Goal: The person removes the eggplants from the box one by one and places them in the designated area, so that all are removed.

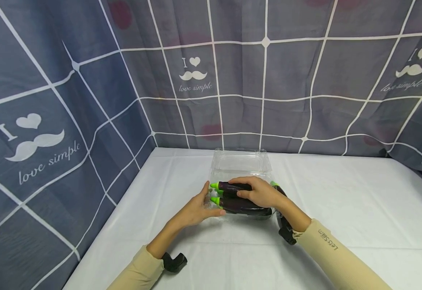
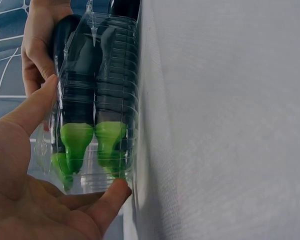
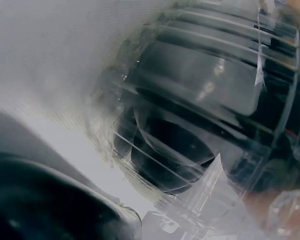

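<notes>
Dark-purple, green-capped eggplant (image 1: 227, 187) sits clamped by the right hand (image 1: 259, 193); the left hand (image 1: 193, 209), fingers spread apart, touches a clear plastic clamshell box (image 2: 86, 183).

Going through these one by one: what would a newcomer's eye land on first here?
Probably the glossy, near-black eggplants with bright green caps, in the clear plastic container standing open on the white table. Next come the hands: the right hand grips an upper eggplant, while the left hand spreads its fingers at the container's left end. Behind, the grey-blue curtain shows a white grid and moustache prints.
</notes>
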### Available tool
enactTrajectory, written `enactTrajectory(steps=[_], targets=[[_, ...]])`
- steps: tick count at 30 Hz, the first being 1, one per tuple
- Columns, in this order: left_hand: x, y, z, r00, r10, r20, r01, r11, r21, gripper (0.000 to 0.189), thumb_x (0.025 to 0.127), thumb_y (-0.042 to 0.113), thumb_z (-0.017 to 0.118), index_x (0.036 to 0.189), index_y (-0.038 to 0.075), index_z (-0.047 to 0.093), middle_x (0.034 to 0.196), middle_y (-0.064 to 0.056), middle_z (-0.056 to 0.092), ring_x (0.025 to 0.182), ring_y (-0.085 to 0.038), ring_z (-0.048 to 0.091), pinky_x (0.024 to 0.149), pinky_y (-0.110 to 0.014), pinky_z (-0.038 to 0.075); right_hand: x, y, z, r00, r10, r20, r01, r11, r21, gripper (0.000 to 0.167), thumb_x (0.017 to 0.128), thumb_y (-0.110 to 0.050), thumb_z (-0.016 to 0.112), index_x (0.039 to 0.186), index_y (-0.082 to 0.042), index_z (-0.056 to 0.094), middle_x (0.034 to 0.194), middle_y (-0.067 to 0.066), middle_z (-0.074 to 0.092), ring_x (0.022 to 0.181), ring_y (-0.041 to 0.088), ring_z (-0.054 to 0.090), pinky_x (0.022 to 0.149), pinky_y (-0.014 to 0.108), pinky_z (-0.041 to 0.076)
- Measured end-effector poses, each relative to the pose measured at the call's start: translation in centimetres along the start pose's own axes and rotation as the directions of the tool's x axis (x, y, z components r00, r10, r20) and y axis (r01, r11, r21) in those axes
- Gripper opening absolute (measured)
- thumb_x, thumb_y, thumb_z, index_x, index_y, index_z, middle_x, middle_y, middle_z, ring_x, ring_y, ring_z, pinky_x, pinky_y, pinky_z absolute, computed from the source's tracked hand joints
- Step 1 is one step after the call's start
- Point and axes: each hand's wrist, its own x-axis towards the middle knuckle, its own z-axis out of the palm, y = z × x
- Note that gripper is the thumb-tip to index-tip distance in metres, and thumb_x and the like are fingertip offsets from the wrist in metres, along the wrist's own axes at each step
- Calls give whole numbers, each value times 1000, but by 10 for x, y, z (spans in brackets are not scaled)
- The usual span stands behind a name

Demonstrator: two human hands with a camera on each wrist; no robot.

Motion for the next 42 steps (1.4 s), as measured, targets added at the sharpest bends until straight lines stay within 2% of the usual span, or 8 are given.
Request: enactTrajectory(steps=[7, 9, 14, 18, 24, 32, 38, 42], targets=[[0, -2, 0, 1000, -12, 2, 12, 1000, -8, 118, 83, 44, 79, 158, 5, -4, 151, -21, 38, 137, -31, 40, 108, -50, 34, 1, -4, -1, 999, 27, 19, -28, 1000, 10, 42, 92, -1, 61, 134, -6, 61, 131, 14, 61, 104, 23, 60, 84, 42, 49], [1, -2, 0, 1000, -17, -3, 17, 1000, 0, 117, 83, 45, 79, 158, 6, -3, 153, -20, 36, 136, -30, 41, 107, -50, 35, 0, -4, -1, 999, 31, 10, -31, 999, 13, 45, 91, 1, 60, 135, -6, 61, 131, 13, 61, 105, 24, 60, 86, 43, 49], [1, -1, 1, 1000, -28, -12, 28, 999, 20, 117, 83, 46, 78, 159, 7, -1, 157, -18, 27, 137, -33, 40, 106, -50, 37, -2, -4, -2, 999, 14, -49, -14, 1000, -5, 46, 90, 1, 62, 136, -5, 60, 134, 13, 59, 120, 30, 56, 97, 51, 45], [0, -1, 1, 999, -29, -17, 30, 998, 52, 116, 83, 47, 78, 159, 6, 0, 157, -20, 27, 137, -34, 38, 106, -51, 36, -5, -5, -7, 995, 8, -102, -10, 1000, -18, 47, 91, -2, 66, 137, -6, 59, 135, 12, 59, 125, 30, 53, 101, 52, 42], [0, 2, 1, 999, -23, -30, 26, 996, 88, 113, 84, 44, 78, 158, 5, 2, 158, -20, 26, 140, -34, 34, 108, -52, 34, -10, -14, -19, 989, -7, -151, -1, 998, -58, 48, 91, -6, 69, 139, -9, 58, 133, 10, 60, 120, 27, 56, 96, 50, 45], [0, 4, 1, 999, -18, -31, 21, 996, 87, 114, 83, 44, 78, 158, 5, 2, 159, -19, 24, 141, -33, 31, 109, -52, 32, -17, -22, -28, 983, -41, -181, 9, 985, -175, 52, 92, -8, 65, 142, -18, 56, 120, 7, 59, 103, 22, 57, 86, 46, 47], [0, 3, 1, 999, -29, -37, 32, 997, 77, 115, 83, 44, 79, 159, 5, 2, 158, -19, 26, 142, -32, 31, 109, -52, 32, -21, -19, -33, 980, -40, -195, 3, 983, -185, 53, 92, -11, 67, 142, -19, 54, 120, 7, 57, 103, 22, 56, 86, 46, 45], [0, 4, 1, 999, -29, -38, 32, 996, 80, 115, 82, 44, 79, 159, 6, 2, 157, -19, 27, 141, -32, 32, 109, -52, 32, -25, -18, -37, 976, -9, -219, -31, 984, -178, 52, 91, -16, 71, 140, -19, 57, 114, 6, 55, 99, 21, 55, 84, 46, 45]])
